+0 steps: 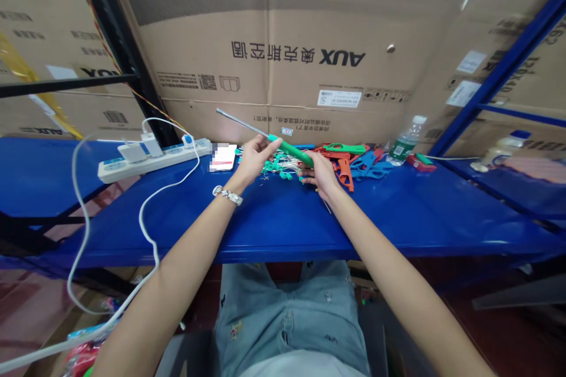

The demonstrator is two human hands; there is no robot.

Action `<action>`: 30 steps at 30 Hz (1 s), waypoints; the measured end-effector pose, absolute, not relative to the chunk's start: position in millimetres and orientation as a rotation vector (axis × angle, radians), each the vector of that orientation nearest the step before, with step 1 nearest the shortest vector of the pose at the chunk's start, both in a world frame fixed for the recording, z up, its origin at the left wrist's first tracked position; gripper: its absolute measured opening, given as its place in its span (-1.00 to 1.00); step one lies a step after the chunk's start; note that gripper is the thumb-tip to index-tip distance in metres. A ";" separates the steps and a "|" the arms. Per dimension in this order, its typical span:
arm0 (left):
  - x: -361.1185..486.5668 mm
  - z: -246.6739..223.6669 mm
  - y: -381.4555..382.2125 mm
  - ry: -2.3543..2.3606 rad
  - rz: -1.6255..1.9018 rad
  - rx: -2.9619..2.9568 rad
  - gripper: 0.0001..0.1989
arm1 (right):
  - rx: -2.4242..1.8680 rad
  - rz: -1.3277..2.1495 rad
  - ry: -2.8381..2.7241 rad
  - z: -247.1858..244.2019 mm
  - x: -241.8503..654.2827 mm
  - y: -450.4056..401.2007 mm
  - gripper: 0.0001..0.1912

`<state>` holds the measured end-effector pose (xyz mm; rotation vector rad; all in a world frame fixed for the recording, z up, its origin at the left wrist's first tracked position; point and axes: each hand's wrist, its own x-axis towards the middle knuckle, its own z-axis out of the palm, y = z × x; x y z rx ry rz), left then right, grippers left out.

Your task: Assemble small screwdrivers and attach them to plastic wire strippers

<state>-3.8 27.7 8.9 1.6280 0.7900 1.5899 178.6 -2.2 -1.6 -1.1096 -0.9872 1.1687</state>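
Between my two hands is a green long-necked lighter (289, 151), tilted so its thin metal tube points up and to the left. My left hand (256, 156) pinches it where the tube meets the green body. The rear end of the body lies in my right hand (322, 175), whose fingers curl around it. Behind and below the hands, thin wires with small green pieces (283, 166) lie in a heap. To the right of them are red casings (344, 168), blue casings (369, 166) and a green casing (345, 148), piled together.
A white power strip (154, 160) with plugged-in chargers lies at the left, its white cable hanging past the edge of the blue table (274, 230). A phone-like flat item (224, 158) is near it. A plastic bottle (407, 142) stands right; large cardboard boxes (283, 12) rise behind.
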 end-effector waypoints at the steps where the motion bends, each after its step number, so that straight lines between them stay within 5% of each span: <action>1: -3.8 8.1 28.3 0.801 1.616 1.631 -0.55 | -1.108 1.120 -1.068 -2.4 177.2 -3.5 -0.78; 11: 6.4 4.0 22.3 0.852 1.399 1.661 -0.54 | -0.878 1.331 -1.552 -11.5 162.0 -20.1 -0.67; 16: 3.0 4.6 24.7 0.813 1.425 1.549 -0.67 | -0.919 1.470 -1.453 -9.2 157.6 -24.5 -0.71; 30: 9.9 5.9 18.1 0.797 1.292 1.528 -0.65 | -0.860 1.546 -1.249 -1.4 155.8 -29.6 -0.71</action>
